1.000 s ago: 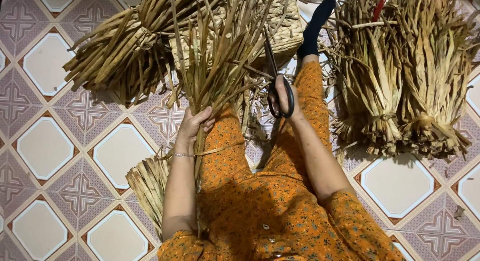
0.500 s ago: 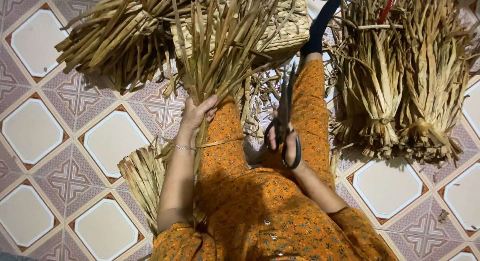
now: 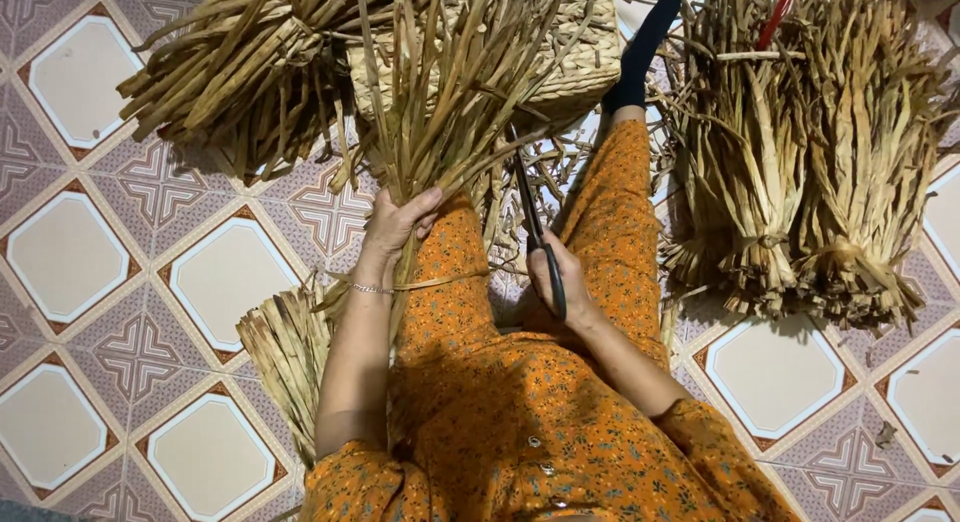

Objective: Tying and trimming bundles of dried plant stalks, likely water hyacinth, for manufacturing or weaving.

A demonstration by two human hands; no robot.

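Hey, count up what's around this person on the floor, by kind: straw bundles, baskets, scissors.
Dried straw bundles: 5 (held bunch, upper-left, by left elbow, two at right)
Woven basket: 1
Scissors: 1
Total: 7

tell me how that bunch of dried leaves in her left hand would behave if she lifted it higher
The bunch of dried leaves is probably light and fairly stiff: the strips fan upward from the left hand without drooping. It is loose above the grip, so strips may well splay or slip out.
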